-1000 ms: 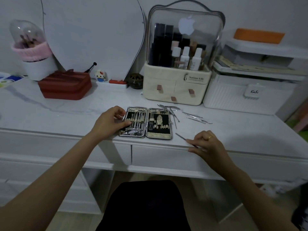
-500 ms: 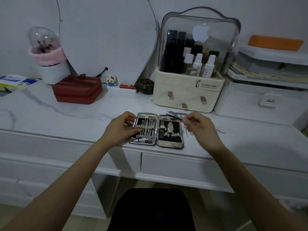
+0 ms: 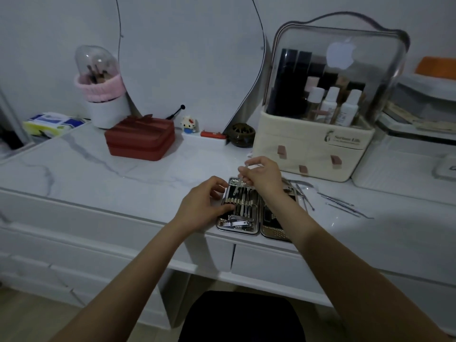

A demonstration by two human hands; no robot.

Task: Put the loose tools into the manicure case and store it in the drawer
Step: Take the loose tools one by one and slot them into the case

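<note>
On the desk front edge: one manicure case (image 3: 243, 224) lay open flat, two halves side by side, above the gap between two drawer fronts (image 3: 269, 264).
Case contents: left half held a row of steel tools in loops and a nail clipper (image 3: 238, 223) at its near end; right half was mostly hidden by the right forearm.
Loose tools: about five thin steel tools (image 3: 343, 205) lay on the marble top (image 3: 98, 174), right of the case, apart from it; exact count unclear.
Hands: two, both bare.
Change from half a second earlier: right hand had crossed from the case's right edge to above the left half, now carrying one tool; left hand stayed at the case's left edge.
Left hand (image 3: 201, 206): fingers curled, tips resting on the left half's edge and tool row, steadying it.
Right hand (image 3: 262, 174): thumb and fingertips pinched one slim tool (image 3: 241, 178), tilted, lower end at the top of the tool row.
Behind: one clear-lidded cosmetic organiser (image 3: 318, 146), one red pouch (image 3: 140, 139).
</note>
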